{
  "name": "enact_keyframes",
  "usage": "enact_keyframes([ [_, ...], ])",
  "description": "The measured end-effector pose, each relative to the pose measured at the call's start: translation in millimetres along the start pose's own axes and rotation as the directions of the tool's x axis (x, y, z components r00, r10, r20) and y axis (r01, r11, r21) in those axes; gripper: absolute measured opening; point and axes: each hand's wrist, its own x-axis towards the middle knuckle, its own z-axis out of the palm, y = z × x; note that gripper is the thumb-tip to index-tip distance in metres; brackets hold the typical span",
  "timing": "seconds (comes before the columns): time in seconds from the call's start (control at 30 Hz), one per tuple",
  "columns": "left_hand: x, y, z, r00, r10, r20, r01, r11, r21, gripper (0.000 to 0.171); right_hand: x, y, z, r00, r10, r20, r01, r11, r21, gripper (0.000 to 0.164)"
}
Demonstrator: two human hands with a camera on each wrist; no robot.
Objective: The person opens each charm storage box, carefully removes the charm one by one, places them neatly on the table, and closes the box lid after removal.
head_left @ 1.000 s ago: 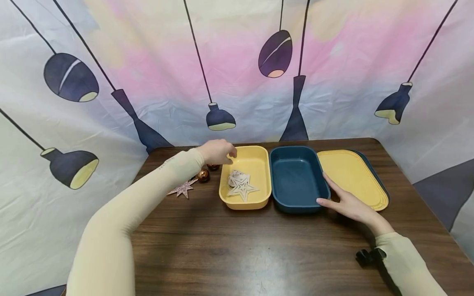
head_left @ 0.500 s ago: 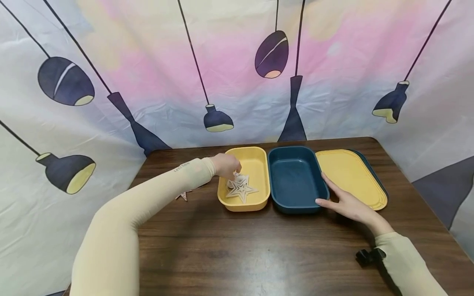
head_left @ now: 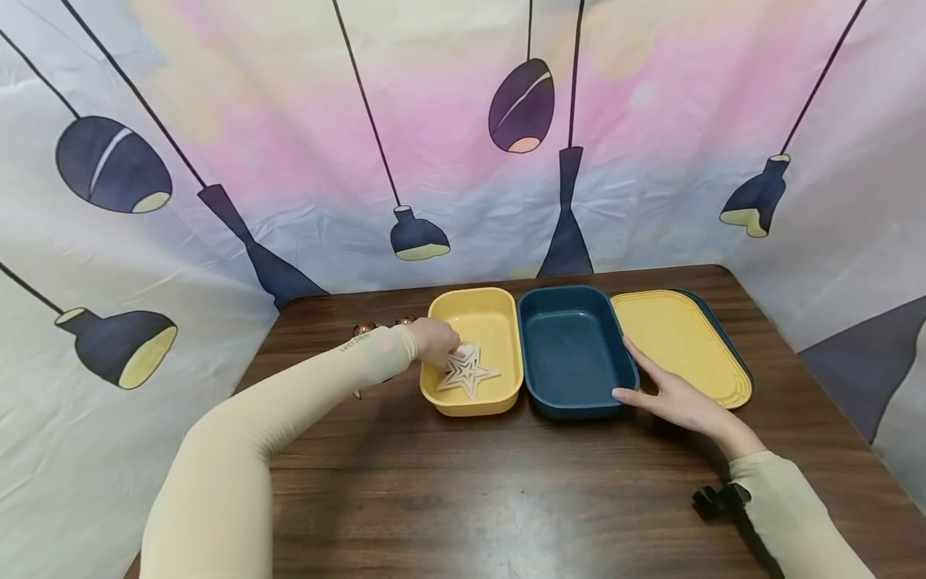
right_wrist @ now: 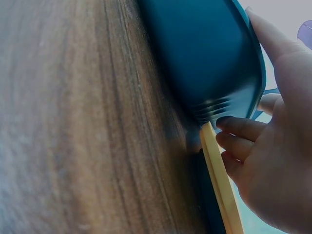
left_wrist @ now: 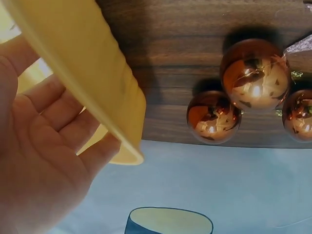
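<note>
My left hand (head_left: pixel 434 342) reaches over the left wall of the yellow box (head_left: pixel 473 408), above a white cut-out star ornament (head_left: pixel 470 375) lying inside. In the left wrist view, its fingers (left_wrist: pixel 46 92) bend past the rim, and the box hides most fingertips, so whether they pinch something cannot be made out. My right hand (head_left: pixel 676 398) rests against the right side of the blue box (head_left: pixel 575 346), thumb at its near right corner. In the right wrist view, its fingers (right_wrist: pixel 241 127) lie loosely beside the box wall, near the lids.
Several shiny copper ball ornaments (left_wrist: pixel 256 73) sit left of the yellow box, with a pinkish glittery ornament (left_wrist: pixel 300 45) at the frame's edge. A yellow lid (head_left: pixel 673 342) lies on a dark blue lid (head_left: pixel 712 322) at right. A printed cloth (head_left: pixel 463 161) hangs behind the table.
My left hand has moved from above the box's far left side down and nearer to the star, covering part of the white ornaments. The right hand stays against the blue box.
</note>
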Motion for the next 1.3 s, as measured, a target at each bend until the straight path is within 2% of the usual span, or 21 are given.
enact_keyframes([
  [0.4,-3.6,-1.8,5.6,0.998,0.037,-0.041,-0.037,0.999,0.001,0.016,0.8,-0.4,0.1,1.000,-0.007,0.003,0.007,1.000,0.003,0.094],
  [0.63,-10.2,-4.5,2.4,0.987,0.093,-0.133,-0.085,0.994,0.067,0.009,0.5,-1.4,-1.5,1.000,-0.008,0.000,0.008,1.000,-0.007,0.094],
  [0.7,-12.8,-5.9,0.8,0.978,0.131,-0.164,-0.117,0.989,0.094,0.006,0.4,-1.9,-1.9,1.000,-0.008,0.000,0.008,1.000,-0.008,0.094],
  [0.87,-17.7,-8.0,-1.2,0.950,0.217,-0.223,-0.186,0.971,0.151,0.012,0.2,-2.2,-2.5,1.000,-0.009,0.000,0.009,1.000,-0.008,0.094],
  [1.1,-25.9,-6.2,-4.0,0.907,0.298,-0.296,-0.210,0.932,0.295,0.004,0.1,-1.1,-1.9,1.000,-0.003,0.001,0.003,1.000,-0.001,0.094],
  [1.3,-31.3,-5.4,-5.4,0.876,0.340,-0.342,-0.224,0.915,0.336,0.007,0.3,-0.2,-1.0,1.000,0.001,0.003,-0.001,1.000,-0.001,0.094],
])
